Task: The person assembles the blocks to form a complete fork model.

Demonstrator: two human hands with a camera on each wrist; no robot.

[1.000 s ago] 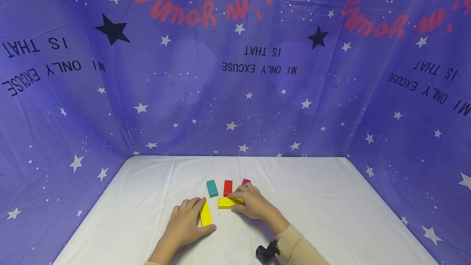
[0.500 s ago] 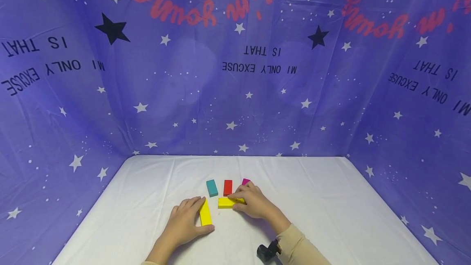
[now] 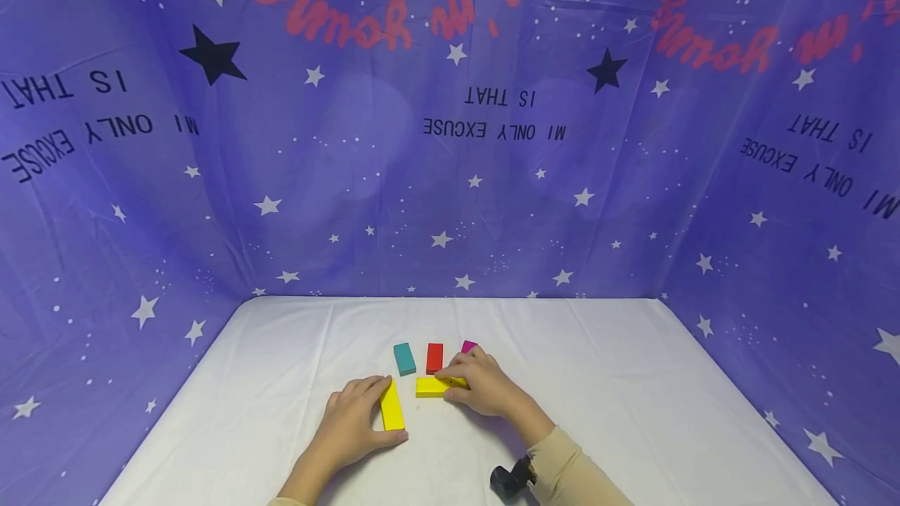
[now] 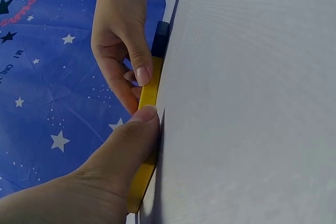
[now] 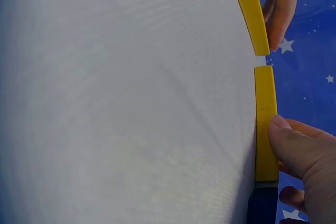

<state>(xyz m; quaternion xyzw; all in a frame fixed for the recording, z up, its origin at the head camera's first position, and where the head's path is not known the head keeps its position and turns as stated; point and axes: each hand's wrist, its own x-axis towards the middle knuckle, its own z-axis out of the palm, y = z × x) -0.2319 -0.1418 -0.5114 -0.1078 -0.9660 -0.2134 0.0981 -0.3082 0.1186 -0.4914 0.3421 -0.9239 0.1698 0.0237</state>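
Note:
In the head view my left hand (image 3: pixel 349 422) holds a yellow block (image 3: pixel 393 406) lengthwise, thumb at its near end and fingertips at the far end. My right hand (image 3: pixel 481 387) pinches a second yellow block (image 3: pixel 429 387), which lies crosswise, between thumb and fingers. Both blocks rest on the white cloth, and the right wrist view shows a small gap between them. A dark blue block (image 5: pixel 262 203) sits against the outer end of the second yellow block there; the right hand covers it in the head view.
Behind the yellow blocks stand a teal block (image 3: pixel 404 359), a red block (image 3: pixel 435 358) and a magenta block (image 3: pixel 469 347), the last partly covered by the right hand. A black device (image 3: pixel 511 481) is at the right cuff. Purple star-printed curtains (image 3: pixel 450 201) surround the table.
My left thumb has shifted slightly leftward at the near end of its yellow block. The right hand and the other blocks look almost unmoved.

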